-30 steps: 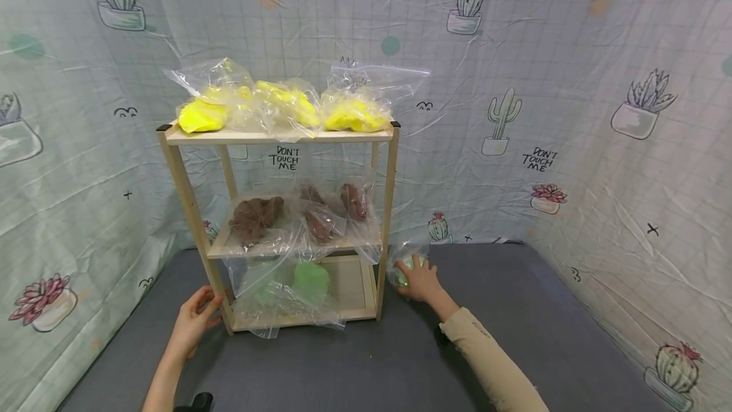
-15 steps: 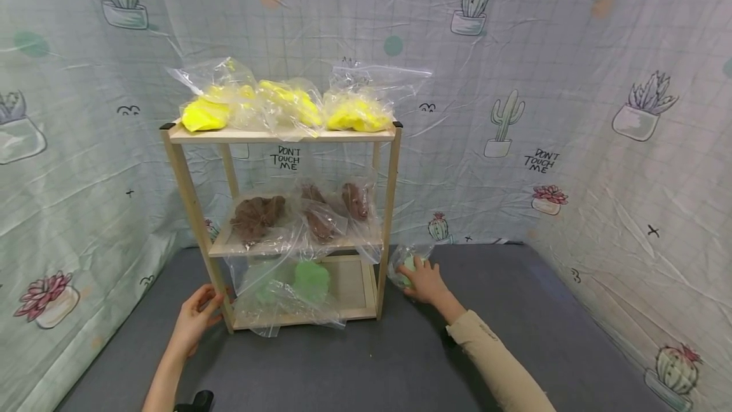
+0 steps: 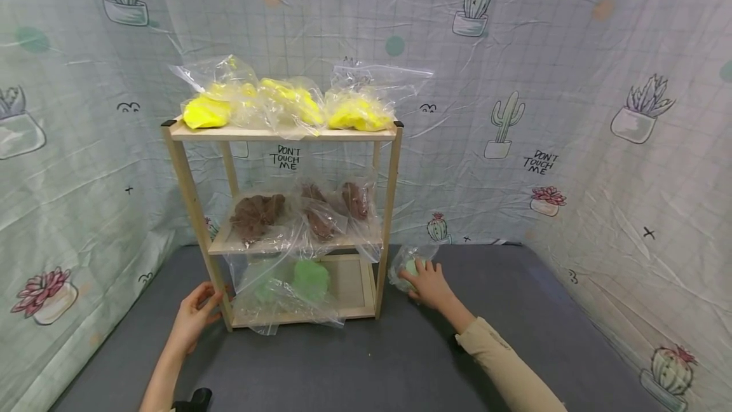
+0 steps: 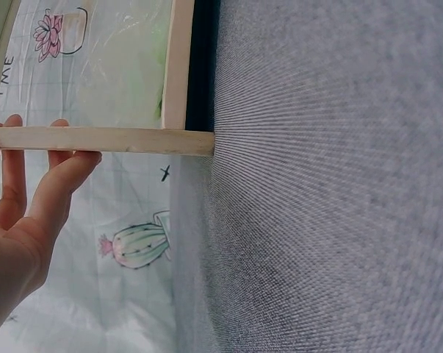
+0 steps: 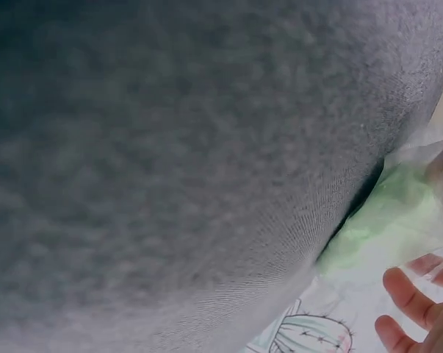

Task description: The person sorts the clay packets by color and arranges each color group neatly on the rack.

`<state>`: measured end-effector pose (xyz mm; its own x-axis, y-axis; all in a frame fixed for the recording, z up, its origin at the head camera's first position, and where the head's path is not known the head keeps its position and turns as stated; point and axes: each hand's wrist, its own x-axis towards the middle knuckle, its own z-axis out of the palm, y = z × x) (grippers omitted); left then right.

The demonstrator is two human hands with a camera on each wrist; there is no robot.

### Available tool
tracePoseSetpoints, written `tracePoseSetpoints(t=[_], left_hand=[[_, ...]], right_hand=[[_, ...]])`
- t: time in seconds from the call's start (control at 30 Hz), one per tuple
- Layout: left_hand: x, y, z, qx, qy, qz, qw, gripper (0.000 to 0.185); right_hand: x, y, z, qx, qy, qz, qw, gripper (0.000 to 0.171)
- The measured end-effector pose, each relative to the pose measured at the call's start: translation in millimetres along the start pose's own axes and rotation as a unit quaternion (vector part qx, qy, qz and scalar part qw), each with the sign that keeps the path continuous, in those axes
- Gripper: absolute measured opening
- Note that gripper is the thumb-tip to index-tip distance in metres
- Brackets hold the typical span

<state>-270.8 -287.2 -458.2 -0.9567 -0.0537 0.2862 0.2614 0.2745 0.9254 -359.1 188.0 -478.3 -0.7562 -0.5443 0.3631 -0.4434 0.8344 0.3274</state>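
**A:** At this moment, where did you have your hands, and where did the bag lie?

**B:** Your right hand [image 3: 427,283] rested on the small clear bag of green material [image 3: 407,266], which lay on the grey worktop [image 3: 515,310] just beside the right front post [image 3: 389,221] of the wooden shelf unit [image 3: 280,134]. Your fingers [image 5: 408,293] lay over the plastic; whether that grip had closed round the bag or merely pressed on it could not be told from the views. Your left hand [image 3: 193,318] steadied the left front post [image 3: 197,221], fingers loosely round it.

**A:** How should you have carried the step out well?

**B:** You did best, by judgement, to gather the slack film above the green lump and pinch there, since loose plastic slips under a flat palm. The lowest shelf [image 3: 354,281] already held two green bags [image 3: 286,285] at its left and middle, with bare board at the right; that gap suited the bag. You needed to lift it clear of the post before going in, and to mind the brown bags [image 3: 309,218] drooping over the middle shelf's edge. The yellow bags [image 3: 286,107] on top stood well apart from the work.
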Motion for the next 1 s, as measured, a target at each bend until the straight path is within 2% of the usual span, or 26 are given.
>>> tracePoseSetpoints(t=[0.2,0.47,0.53,0.6,0.67,0.73,0.8,0.9,1.0], left_hand=[[0.1,-0.8,0.4,0.009,0.001,-0.003,1.0,0.036],[0.7,0.1,0.7,0.006,0.001,-0.004,1.0,0.033],[1.1,0.7,0.5,0.01,0.003,-0.005,0.9999,0.034],[1.5,1.3,0.6,0.013,0.005,-0.008,0.9999,0.036],[1.6,1.9,0.6,0.017,0.006,-0.009,0.9998,0.038],[1.4,2.4,0.8,0.021,0.009,-0.013,0.9997,0.041],[1.0,3.0,0.9,0.024,0.009,-0.016,0.9995,0.041],[0.7,3.7,1.2,0.026,0.009,-0.018,0.9995,0.043],[1.0,3.9,1.5,0.027,0.007,-0.017,0.9995,0.044]], right_hand=[[-7,3,-1,-0.022,0.061,-0.026,0.998,0.041],[-16,8,-6,-0.02,0.164,-0.068,0.984,0.033],[-18,8,-9,-0.017,0.187,-0.078,0.979,0.024],[-20,9,-11,-0.015,0.211,-0.086,0.974,0.005],[-23,9,-15,-0.014,0.224,-0.091,0.97,0.01],[-26,8,-19,-0.01,0.239,-0.092,0.967,0.029],[-29,7,-22,-0.001,0.244,-0.092,0.965,0.034],[-37,7,-26,0.014,0.232,-0.097,0.968,0.031],[-47,7,-29,0.035,0.173,-0.099,0.979,0.009]])
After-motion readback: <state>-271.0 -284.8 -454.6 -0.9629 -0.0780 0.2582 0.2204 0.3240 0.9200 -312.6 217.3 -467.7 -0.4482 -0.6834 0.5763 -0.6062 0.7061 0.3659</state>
